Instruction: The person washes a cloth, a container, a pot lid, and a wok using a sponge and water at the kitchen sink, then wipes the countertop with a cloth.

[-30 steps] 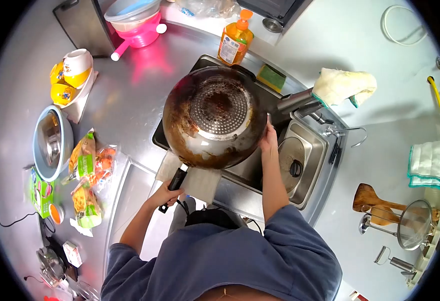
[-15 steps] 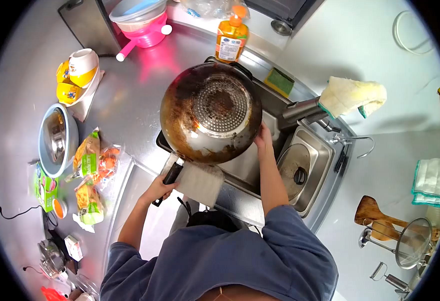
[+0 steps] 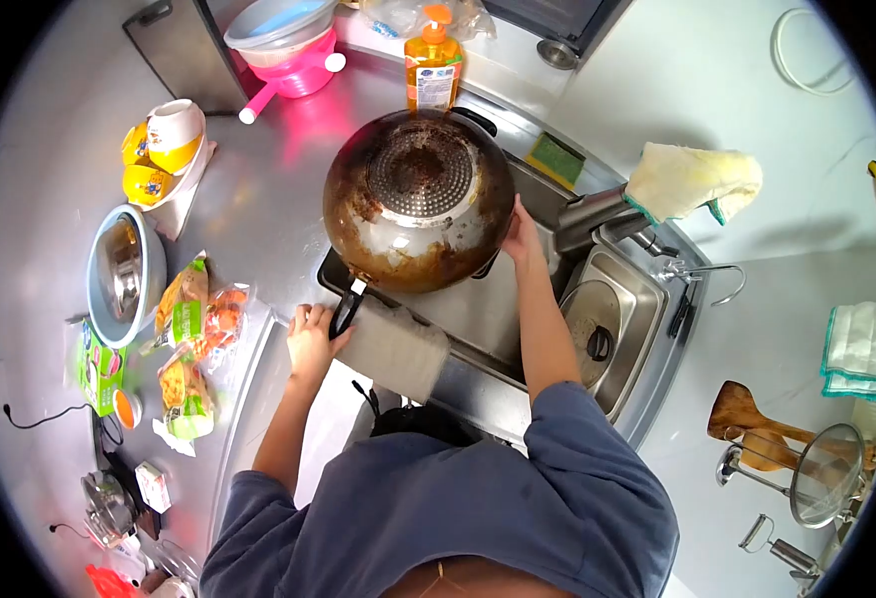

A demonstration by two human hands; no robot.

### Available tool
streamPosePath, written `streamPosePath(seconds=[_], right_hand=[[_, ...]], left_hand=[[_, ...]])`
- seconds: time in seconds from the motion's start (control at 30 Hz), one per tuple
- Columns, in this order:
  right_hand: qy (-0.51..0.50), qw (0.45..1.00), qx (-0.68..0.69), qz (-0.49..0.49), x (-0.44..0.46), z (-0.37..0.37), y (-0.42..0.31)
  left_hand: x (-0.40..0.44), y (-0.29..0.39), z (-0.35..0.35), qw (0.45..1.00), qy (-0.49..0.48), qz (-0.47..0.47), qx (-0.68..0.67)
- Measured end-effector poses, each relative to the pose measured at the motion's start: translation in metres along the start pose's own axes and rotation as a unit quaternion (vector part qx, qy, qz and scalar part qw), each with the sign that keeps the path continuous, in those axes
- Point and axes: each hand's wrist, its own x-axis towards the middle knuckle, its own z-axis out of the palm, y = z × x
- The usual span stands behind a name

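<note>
A large wok (image 3: 419, 199) lies upside down over the sink's left side, its stained, dimpled base facing up. Its black handle (image 3: 346, 309) points toward me, down and left. My left hand (image 3: 313, 339) is at the handle's end, its fingers spread beside it on the counter edge and its thumb close against it. On the right, my right hand (image 3: 523, 234) grips the wok's rim; some of its fingertips are hidden beneath. A light cloth (image 3: 396, 351) hangs over the sink's front edge, just below the handle.
An orange soap bottle (image 3: 434, 65) stands behind the wok, and a green-yellow sponge (image 3: 555, 159) lies behind the sink. The tap (image 3: 589, 219) has a cloth (image 3: 692, 181) over it. A smaller basin (image 3: 632, 299) holds a lid. Food packets (image 3: 183, 309) and bowls are on the left counter.
The wok has shifted slightly up and left in view, with its handle nearer the counter edge. My left hand has loosened from around the handle; my right hand stays on the rim.
</note>
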Motion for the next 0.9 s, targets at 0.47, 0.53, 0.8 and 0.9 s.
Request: streamPosePath(seconds=[0.47,0.53,0.8,0.9], right_hand=[[0.099,0.972,-0.196,-0.082,-0.04,-0.013,0.026],[0.121,0.967,-0.206,-0.086,-0.066,-0.024,0.034],[0.184,0.769,-0.49,-0.367,-0.137,-0.113,-0.023],[0.33,0.437,-0.686,-0.478,-0.196,-0.061,-0.082]], left_hand=[[-0.012,0.009,0.028,0.987,-0.001,-0.145,-0.068],[-0.011,0.009,0.026,0.985,-0.008,-0.15,-0.084],[-0.007,0.013,0.024,0.982,0.0,-0.143,-0.126],[-0.003,0.027,0.008,0.984,0.092,-0.109,-0.105]])
